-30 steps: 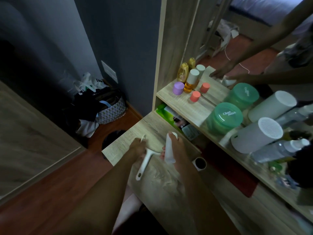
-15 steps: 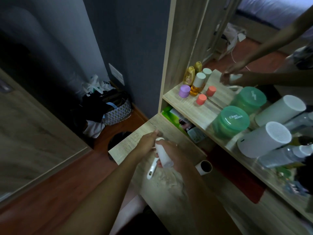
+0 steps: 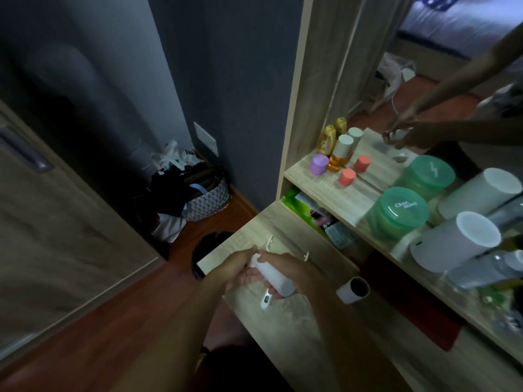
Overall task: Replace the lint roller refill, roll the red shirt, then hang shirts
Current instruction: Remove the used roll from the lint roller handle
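Over the wooden desk, both hands meet around the white lint roller. My left hand grips the roller's far end. My right hand is closed around the white refill roll that sits on the roller. The roller's white handle tip, with its hanging hole, pokes out below my hands. An empty cardboard core lies on the desk just right of my right hand. No red shirt is visible.
A mirror shelf at the right holds an orange bottle, a purple cap, red caps, green tubs and white cylinders. A laundry basket and a dark bin stand on the floor at the left.
The refill was held upright beside the roller handle; now my hands have come together, the refill sits over the roller and lies tilted, and only the handle tip shows.
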A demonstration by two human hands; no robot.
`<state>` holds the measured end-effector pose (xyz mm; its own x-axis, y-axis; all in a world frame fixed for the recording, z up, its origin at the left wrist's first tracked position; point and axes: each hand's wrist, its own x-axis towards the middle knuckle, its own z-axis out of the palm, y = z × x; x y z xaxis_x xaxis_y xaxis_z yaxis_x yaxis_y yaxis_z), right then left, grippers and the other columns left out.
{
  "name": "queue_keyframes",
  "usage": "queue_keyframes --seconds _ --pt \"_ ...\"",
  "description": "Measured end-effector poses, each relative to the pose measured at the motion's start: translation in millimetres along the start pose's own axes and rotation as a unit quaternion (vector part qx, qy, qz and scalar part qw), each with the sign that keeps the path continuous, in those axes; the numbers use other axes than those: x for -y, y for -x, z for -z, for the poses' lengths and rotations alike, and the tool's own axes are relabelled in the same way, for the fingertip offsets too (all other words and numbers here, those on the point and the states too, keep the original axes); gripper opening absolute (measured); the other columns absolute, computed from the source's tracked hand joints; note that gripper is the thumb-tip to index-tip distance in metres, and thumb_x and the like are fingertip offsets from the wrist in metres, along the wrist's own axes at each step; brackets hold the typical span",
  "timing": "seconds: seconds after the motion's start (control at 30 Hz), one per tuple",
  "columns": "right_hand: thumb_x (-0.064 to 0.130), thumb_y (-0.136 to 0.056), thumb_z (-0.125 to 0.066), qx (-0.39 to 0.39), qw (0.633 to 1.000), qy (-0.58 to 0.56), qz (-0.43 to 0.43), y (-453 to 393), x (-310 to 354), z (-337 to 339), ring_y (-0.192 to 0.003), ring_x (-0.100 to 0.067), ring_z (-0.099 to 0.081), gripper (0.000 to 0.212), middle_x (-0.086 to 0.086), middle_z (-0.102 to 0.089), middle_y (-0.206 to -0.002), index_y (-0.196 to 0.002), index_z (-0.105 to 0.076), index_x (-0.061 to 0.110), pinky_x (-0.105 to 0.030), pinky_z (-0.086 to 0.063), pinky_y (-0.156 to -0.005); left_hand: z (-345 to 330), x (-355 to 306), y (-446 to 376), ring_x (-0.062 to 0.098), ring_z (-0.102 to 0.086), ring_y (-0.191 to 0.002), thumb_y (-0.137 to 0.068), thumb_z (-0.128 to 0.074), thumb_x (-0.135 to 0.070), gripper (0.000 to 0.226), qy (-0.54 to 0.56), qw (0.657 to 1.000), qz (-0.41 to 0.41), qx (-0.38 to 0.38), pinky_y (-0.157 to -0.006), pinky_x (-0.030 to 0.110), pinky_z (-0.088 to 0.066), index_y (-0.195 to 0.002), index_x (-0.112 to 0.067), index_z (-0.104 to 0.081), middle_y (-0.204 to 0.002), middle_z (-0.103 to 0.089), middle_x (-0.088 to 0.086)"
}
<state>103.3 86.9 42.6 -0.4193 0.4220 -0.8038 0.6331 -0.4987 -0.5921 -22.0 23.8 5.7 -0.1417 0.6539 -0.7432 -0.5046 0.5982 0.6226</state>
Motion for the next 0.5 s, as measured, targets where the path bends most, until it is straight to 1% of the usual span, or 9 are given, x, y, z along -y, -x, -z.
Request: queue_keyframes --seconds 0.07,0.13,0.17,0.2,0.27,0.3,0.37,0.43,0.5 --pt "0.043 -0.087 -0.059 0.007 0.999 -0.034 -0.008 7.4 1.2 1.6 -0.046 -0.015 -0.055 0.030 -0.005 -0.058 -0.067 -0.091 -0.056 0.014 -0.019 -0.043 -0.042 9.1 -0.7 -6.9 0.020 -0.069 -0.085 -0.099 -0.046 -0.029 0.027 -0.108 0.989 -0.077 -0.063 -0.077 0.030 -0.056 -0.101 -0.012 -0.066 -0.095 -0.072 0.008" --pt "0.039 -0.088 -0.057 0.023 0.997 -0.071 -0.022 13.3 -2.5 6.5 -0.044 -0.011 -0.054 0.025 -0.002 -0.058 -0.066 -0.088 -0.055 0.015 -0.016 -0.041 -0.039 22.9 1.7 -18.0 0.019 -0.064 -0.098 -0.095 -0.055 -0.024 0.013 -0.245 0.942 -0.186 -0.135 -0.081 0.023 -0.050 -0.105 -0.018 -0.062 -0.101 -0.066 0.001" --pt "0.040 -0.089 -0.057 0.027 0.996 -0.085 -0.026 14.4 -5.5 9.5 -0.045 -0.010 -0.055 0.025 -0.001 -0.059 -0.067 -0.088 -0.056 0.015 -0.016 -0.041 -0.039 29.7 3.4 -22.8 0.019 -0.062 -0.102 -0.090 -0.062 -0.024 0.018 -0.297 0.919 -0.217 -0.145 -0.082 0.022 -0.049 -0.108 -0.020 -0.061 -0.104 -0.065 0.000" --pt "0.042 -0.088 -0.057 0.027 0.994 -0.106 -0.027 15.5 -9.0 13.1 -0.048 -0.011 -0.055 0.026 -0.001 -0.060 -0.068 -0.089 -0.057 0.015 -0.017 -0.042 -0.040 35.1 6.6 -30.4 0.017 -0.061 -0.103 -0.086 -0.067 -0.030 0.028 -0.341 0.899 -0.228 -0.151 -0.083 0.022 -0.049 -0.112 -0.023 -0.061 -0.106 -0.065 -0.002" --pt "0.043 -0.088 -0.058 0.021 0.987 -0.155 -0.039 16.7 -14.5 18.9 -0.051 -0.012 -0.056 0.028 -0.001 -0.062 -0.067 -0.087 -0.058 0.015 -0.019 -0.043 -0.045 43.7 16.7 -42.3 0.014 -0.058 -0.106 -0.078 -0.070 -0.045 0.045 -0.423 0.861 -0.221 -0.175 -0.090 0.034 -0.048 -0.120 -0.035 -0.057 -0.107 -0.065 -0.010" --pt "0.043 -0.089 -0.057 0.021 0.983 -0.176 -0.045 18.5 -14.1 21.2 -0.049 -0.011 -0.055 0.029 -0.001 -0.061 -0.065 -0.086 -0.058 0.014 -0.018 -0.042 -0.044 43.6 19.9 -40.7 0.016 -0.056 -0.109 -0.077 -0.070 -0.046 0.049 -0.450 0.845 -0.220 -0.189 -0.093 0.039 -0.046 -0.124 -0.038 -0.054 -0.110 -0.065 -0.011" --pt "0.042 -0.091 -0.054 0.029 0.972 -0.225 -0.064 19.0 -14.6 28.2 -0.042 -0.011 -0.052 0.030 -0.003 -0.059 -0.062 -0.086 -0.055 0.012 -0.014 -0.040 -0.039 43.8 27.3 -41.9 0.019 -0.051 -0.117 -0.080 -0.070 -0.036 0.054 -0.473 0.822 -0.242 -0.206 -0.098 0.040 -0.038 -0.131 -0.036 -0.051 -0.119 -0.062 -0.008" --pt "0.042 -0.092 -0.051 0.081 0.936 -0.328 -0.097 13.3 -15.5 34.6 -0.041 -0.015 -0.056 0.034 -0.008 -0.061 -0.063 -0.092 -0.057 0.009 -0.017 -0.046 -0.039 44.1 32.8 -40.4 0.018 -0.042 -0.127 -0.083 -0.068 -0.030 0.059 -0.482 0.816 -0.254 -0.194 -0.104 0.037 -0.029 -0.138 -0.033 -0.046 -0.131 -0.055 -0.004" --pt "0.046 -0.094 -0.046 0.134 0.898 -0.404 -0.114 4.5 -19.7 37.1 -0.045 -0.020 -0.060 0.046 -0.011 -0.064 -0.069 -0.096 -0.060 0.002 -0.024 -0.052 -0.041 49.1 39.6 -41.1 0.019 -0.033 -0.135 -0.087 -0.063 -0.030 0.060 -0.507 0.801 -0.265 -0.175 -0.111 0.037 -0.022 -0.142 -0.033 -0.040 -0.142 -0.046 -0.003"
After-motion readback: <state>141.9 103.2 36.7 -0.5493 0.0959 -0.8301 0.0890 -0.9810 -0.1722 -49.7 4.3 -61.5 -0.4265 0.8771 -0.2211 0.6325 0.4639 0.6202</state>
